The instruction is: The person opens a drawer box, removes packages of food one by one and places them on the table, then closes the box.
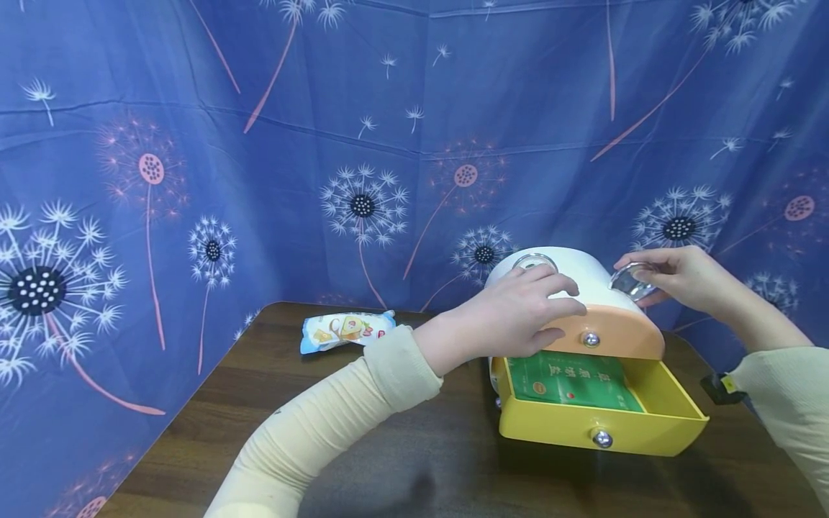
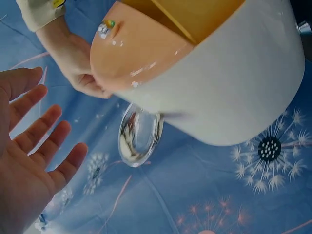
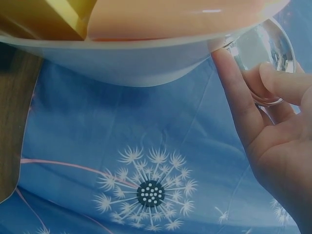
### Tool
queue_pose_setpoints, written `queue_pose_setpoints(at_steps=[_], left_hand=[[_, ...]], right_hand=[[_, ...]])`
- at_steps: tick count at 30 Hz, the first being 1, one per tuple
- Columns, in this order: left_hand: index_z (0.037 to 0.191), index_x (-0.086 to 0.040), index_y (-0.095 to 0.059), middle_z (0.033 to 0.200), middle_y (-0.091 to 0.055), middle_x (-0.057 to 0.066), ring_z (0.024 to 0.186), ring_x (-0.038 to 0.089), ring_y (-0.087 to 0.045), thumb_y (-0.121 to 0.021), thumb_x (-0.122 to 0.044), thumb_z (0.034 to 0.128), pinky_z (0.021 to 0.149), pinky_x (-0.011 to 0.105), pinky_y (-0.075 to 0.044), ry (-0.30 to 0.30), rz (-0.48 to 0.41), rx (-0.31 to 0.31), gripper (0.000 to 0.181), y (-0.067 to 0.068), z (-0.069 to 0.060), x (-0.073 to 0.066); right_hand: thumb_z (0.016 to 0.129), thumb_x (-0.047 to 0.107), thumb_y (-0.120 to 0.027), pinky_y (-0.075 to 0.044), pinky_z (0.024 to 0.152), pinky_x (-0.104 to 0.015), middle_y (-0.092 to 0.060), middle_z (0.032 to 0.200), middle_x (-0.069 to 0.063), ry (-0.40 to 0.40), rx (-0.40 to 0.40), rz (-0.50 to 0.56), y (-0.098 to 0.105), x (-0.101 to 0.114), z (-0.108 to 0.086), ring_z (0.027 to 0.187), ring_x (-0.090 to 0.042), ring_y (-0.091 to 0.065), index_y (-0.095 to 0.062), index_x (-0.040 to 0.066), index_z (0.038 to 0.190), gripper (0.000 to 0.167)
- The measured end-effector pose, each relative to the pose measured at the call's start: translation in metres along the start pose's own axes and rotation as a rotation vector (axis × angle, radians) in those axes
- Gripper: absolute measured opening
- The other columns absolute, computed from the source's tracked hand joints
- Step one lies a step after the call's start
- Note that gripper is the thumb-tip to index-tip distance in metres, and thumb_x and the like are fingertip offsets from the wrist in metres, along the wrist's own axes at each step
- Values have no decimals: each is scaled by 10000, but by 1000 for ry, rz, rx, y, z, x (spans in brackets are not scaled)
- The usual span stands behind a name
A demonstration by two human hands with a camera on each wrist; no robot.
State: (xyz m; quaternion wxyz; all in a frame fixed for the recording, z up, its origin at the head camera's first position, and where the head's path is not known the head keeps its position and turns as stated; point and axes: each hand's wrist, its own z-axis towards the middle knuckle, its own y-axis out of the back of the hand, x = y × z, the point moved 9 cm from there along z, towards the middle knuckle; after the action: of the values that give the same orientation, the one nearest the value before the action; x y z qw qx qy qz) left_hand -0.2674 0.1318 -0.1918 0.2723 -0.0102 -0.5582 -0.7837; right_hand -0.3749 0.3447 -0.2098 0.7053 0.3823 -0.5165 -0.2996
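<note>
A small rounded drawer box with a white body [image 1: 583,270] stands at the right of the table. My right hand [image 1: 689,277] pinches the shiny silver disc [image 1: 631,283] on its right side, thumb on the face and fingers behind, as the right wrist view also shows. A matching disc [image 2: 127,146] sticks out from the box's other side. My left hand [image 1: 512,314] hovers in front of the box, fingers spread and holding nothing. Above the pulled-out yellow drawer [image 1: 550,424] is an orange drawer front [image 1: 618,331]. A green packet [image 1: 576,381] lies inside the yellow drawer.
To the left of the box, a white and blue snack packet [image 1: 337,331] lies near the back of the dark wooden table [image 1: 388,432]. A blue curtain [image 1: 291,180] with dandelion prints hangs behind and around the table.
</note>
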Motion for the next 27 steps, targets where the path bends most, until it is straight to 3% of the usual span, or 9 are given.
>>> queue_pose_setpoints(at_steps=[12,19,27], left_hand=[[1295,-283,-553,1316,-494,-60,1178,99,-445,-581,-309,921,948,215,-393,-23,-66,99,376,-26,15,-12],[1245,-237,-600,1250,-535,-51,1108,91,-490,-584,-184,925,941,143,-367,-66,-138,89,325,-35,18,-20],[1274,-228,-581,1252,-516,-44,1131,78,-479,-572,-142,927,1008,113,-300,-107,-119,157,357,-49,21,-33]], right_hand=[[992,245,-465,-525,752,-512,-384,1384,-336,-13,-2,-1,1,-1,-1,746,-229,-711,-489,20,1328,405],[987,249,-478,-525,760,-507,-405,1376,-323,-21,-9,7,1,-2,-2,756,-241,-710,-493,29,1333,411],[984,251,-484,-500,794,-550,-418,1368,-319,-19,-13,-6,1,-1,-2,756,-249,-711,-500,42,1333,408]])
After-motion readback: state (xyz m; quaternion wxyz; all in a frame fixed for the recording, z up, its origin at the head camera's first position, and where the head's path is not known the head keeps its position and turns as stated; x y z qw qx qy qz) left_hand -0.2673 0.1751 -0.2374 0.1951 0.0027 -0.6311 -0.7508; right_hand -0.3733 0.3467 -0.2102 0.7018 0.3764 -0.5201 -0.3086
